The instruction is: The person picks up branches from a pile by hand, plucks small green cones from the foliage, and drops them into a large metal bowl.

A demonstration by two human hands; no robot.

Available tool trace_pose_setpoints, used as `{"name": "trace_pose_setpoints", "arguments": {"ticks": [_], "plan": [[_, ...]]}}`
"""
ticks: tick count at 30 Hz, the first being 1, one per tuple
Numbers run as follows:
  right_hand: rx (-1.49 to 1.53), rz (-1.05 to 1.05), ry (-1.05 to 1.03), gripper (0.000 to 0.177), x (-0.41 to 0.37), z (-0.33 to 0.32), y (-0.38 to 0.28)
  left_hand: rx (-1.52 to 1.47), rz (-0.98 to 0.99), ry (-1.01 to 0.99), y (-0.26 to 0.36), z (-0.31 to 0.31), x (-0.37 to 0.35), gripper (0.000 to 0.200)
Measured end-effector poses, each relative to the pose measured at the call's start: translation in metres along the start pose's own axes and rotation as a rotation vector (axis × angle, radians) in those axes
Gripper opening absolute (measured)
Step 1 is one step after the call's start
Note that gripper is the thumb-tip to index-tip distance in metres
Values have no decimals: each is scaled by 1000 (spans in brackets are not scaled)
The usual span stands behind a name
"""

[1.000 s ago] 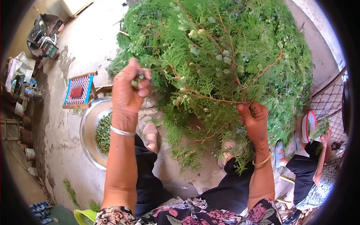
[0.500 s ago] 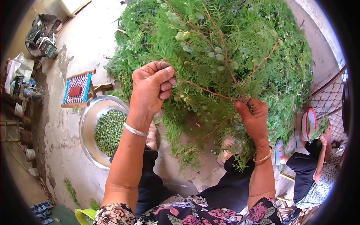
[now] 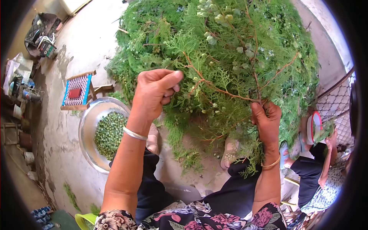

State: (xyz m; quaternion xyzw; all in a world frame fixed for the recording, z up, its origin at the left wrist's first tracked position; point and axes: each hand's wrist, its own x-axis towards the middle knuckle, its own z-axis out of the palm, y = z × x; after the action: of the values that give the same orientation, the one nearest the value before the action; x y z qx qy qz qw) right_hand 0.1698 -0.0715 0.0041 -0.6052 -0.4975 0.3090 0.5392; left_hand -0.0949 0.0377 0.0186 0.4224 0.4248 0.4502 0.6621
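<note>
My right hand (image 3: pixel 266 117) grips a leafy conifer branch (image 3: pixel 232 95) near its forked base. Pale green cones (image 3: pixel 220 18) cluster along the twigs above that fork. My left hand (image 3: pixel 155 92) is closed in a pinch beside the branch's left shoot. What its fingers hold, if anything, is hidden. A broad metal basin (image 3: pixel 87 124) stands on the floor to the left of my left forearm, with many small green cones (image 3: pixel 108 134) in it.
A large heap of green conifer branches (image 3: pixel 142 34) rises in front of me. Left of it stands a woven-top stool (image 3: pixel 76 92). At the right edge another person's hand (image 3: pixel 331 140) holds a sprig near a red-rimmed white basin (image 3: pixel 314 124). A yellow-green container (image 3: pixel 82 220) sits bottom left.
My right hand has shifted a little to the right with the branch, whose twigs have swung right too. My left hand stays closed and has tilted slightly, its thumb pointing more to the right.
</note>
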Motion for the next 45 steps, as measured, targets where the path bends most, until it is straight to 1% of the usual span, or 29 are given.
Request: {"name": "trace_pose_setpoints", "arguments": {"ticks": [1, 3, 4, 8, 10, 11, 13, 14, 16, 17, 20, 21, 22, 23, 24, 26, 27, 29, 30, 31, 33, 35, 38, 39, 40, 41, 42, 43, 45], "plan": [[19, -28, 3, 22, 0, 0, 1, -2, 0, 3, 0, 2, 0, 18], [16, -27, -16, 23, 0, -1, 2, 9, -54, -183, -2, 4, 0, 16], [15, -26, -30, 24, 0, -1, 2, -59, -55, -206, -5, 5, 1, 18], [-31, -4, -35, 25, 0, -1, 2, -107, -104, -208, -2, 11, -4, 14], [-150, -131, -55, 27, 2, -2, 8, -89, -42, -105, -7, 9, -3, 3], [-150, -130, -54, 27, 1, -2, 5, -88, -42, -106, -7, 3, 1, 3], [-98, -39, -1, 26, 0, -2, -4, -187, 66, 146, -2, -21, 11, 8], [-97, -44, 3, 26, 0, -5, -2, -186, 70, 142, -2, -31, 13, 8], [-87, -36, -30, 23, 1, -10, 5, -464, -69, -46, -1, -43, 17, 15], [-88, -36, -26, 23, 1, -9, 4, -463, -69, -50, -2, -40, 16, 15], [-1, 2, 10, 22, 1, -3, -2, -296, -251, -116, -11, -16, 7, 23], [45, 9, 16, 22, 1, -2, -4, -296, -251, -116, -14, -10, 3, 23], [92, 15, 22, 22, 1, -2, -5, -309, -270, -195, -16, -4, 0, 27], [91, 15, 24, 22, 1, -2, -5, -320, -290, -276, -18, 0, -3, 31], [71, 17, 29, 22, 1, -2, -4, -318, -292, -280, -19, 3, -5, 31], [48, 24, 42, 23, 0, -3, -3, -446, -310, -445, -23, 7, -8, 35], [31, 18, 34, 25, 0, -3, -3, -447, -317, -450, -24, 7, -7, 35], [8, 18, 41, 27, 1, -4, -3, -615, -242, -512, -25, 3, -5, 23], [-33, -15, 22, 30, 2, -5, -2, -634, -214, -474, -27, 4, -5, 17], [-74, -47, 0, 33, 3, -6, 0, -636, -228, -486, -28, 3, -4, 17], [-78, -46, 11, 36, 3, -8, 1, -534, -201, -249, -26, 0, 0, 12], [-121, -41, 34, 38, 2, -8, 0, -448, -118, -21, -13, -14, 7, 9], [-58, -48, 72, 35, 2, -22, 9, -670, -18, -50, 4, -68, 25, 7], [-60, -47, 73, 35, 1, -22, 8, -751, 1, -77, 7, -76, 25, 8], [-5, -18, 77, 32, 1, -21, 6, -757, -16, -135, 6, -78, 23, 9], [50, 12, 81, 30, 1, -19, 4, -759, -17, -134, 5, -66, 18, 9], [48, 15, 76, 30, 1, -17, 1, -724, -98, -161, 0, -49, 11, 11], [118, 21, 100, 27, 2, -15, -2, -689, -178, -185, -5, -28, 2, 13], [187, 27, 117, 25, 3, -11, -7, -550, -254, -36, -16, 7, -15, 14]]}}
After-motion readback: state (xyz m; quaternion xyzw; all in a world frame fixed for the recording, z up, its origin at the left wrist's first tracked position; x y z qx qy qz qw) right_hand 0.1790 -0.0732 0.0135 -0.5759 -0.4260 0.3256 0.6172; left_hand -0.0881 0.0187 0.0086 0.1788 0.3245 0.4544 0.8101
